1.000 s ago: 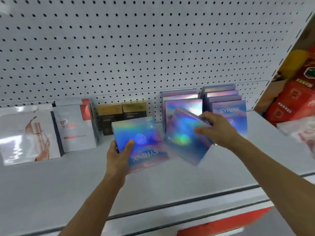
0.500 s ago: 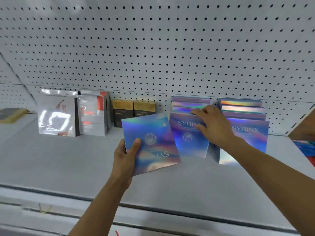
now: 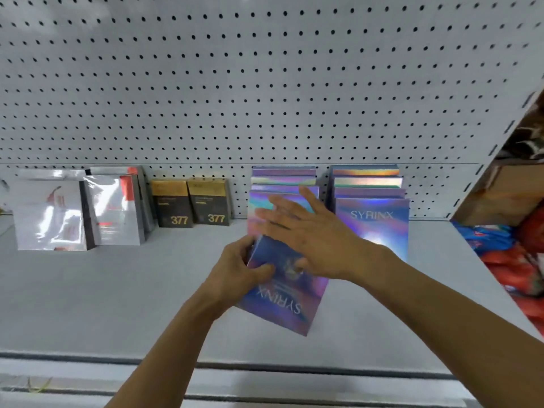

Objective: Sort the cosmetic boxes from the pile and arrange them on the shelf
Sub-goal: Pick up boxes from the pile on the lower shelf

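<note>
Along the far edge of the shelf point(image 3: 88, 304), silver boxes point(image 3: 50, 216) stand at left, black-and-gold boxes point(image 3: 191, 206) next, then two holographic rows point(image 3: 369, 201) already arranged. One upside-down holographic box point(image 3: 282, 301) remains unplaced near the front, the left hand point(image 3: 235, 269) pinching its left edge, the right hand point(image 3: 312, 237) flat and spread above it, gripping nothing.

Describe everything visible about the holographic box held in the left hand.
The holographic box is flat, square and glossy, shimmering blue, purple and pink. Its SYRINX lettering reads upside down. It is tilted above the grey shelf, before the left row of matching boxes. The left hand grips its left edge; the right hand lies open over its top.
</note>
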`<state>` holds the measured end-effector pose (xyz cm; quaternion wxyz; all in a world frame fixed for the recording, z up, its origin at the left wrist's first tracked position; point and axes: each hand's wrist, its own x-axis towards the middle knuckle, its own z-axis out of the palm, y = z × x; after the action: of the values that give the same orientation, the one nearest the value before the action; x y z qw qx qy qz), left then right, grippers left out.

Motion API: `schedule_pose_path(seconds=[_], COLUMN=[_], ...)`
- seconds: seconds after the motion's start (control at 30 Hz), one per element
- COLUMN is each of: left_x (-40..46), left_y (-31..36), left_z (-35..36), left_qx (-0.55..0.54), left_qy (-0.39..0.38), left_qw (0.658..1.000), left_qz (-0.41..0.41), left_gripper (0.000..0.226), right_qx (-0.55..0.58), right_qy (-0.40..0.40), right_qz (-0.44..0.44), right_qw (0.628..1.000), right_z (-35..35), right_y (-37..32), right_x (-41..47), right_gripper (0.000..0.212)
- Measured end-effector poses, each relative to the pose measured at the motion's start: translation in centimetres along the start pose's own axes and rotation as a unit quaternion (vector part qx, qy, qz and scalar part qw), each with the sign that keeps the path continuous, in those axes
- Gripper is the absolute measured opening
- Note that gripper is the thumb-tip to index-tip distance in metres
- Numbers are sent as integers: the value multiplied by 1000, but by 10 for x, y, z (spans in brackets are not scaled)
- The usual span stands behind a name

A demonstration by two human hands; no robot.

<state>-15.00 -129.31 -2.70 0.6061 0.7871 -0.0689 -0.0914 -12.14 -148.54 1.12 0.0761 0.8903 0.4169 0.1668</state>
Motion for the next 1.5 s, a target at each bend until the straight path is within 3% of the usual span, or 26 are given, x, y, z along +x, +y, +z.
schedule_pose_path(seconds=[0.17,0.23,0.3,0.4,0.47,0.57,0.7,0.77,0.83,0.97,1.13,1.5], left_x=[11,15,17,26,33,41,45,47,48,48,50,49], left_y=[12,20,29,22,8,-19,-53,-67,-74,-79,-79,-76], left_z=[27,40,50,61,67,77,85,85,85,86,89,87], left_qx=[63,82,65,26,35,96,266,330,387,426,441,471], left_qy=[-97,-133,-147,-61,10,49,48,68,71,62,62,61], left_qw=[993,987,986,996,996,990,952,925,898,880,874,861], left_qz=[20,30,38,67,87,92,146,176,195,198,196,182], left_gripper=[26,18,14,41,38,27,74,77,73,72,75,82], right_qx=[6,103,226,280,297,395,541,578,563,508,403,237], right_qy=[-30,-91,-133,-19,47,127,228,256,269,258,225,147], right_qz=[46,119,214,285,334,403,467,508,551,591,612,601], right_qw=[998,983,941,917,893,816,661,585,554,571,643,749], right_z=[-16,-19,-14,-2,9,23,43,61,76,90,102,97], right_y=[9,15,19,25,32,40,41,37,32,22,27,19], right_x=[-33,-52,-79,-117,-135,-152,-165,-169,-170,-162,-153,-138], right_gripper=[60,44,31,19,22,22,26,31,32,53,61,91])
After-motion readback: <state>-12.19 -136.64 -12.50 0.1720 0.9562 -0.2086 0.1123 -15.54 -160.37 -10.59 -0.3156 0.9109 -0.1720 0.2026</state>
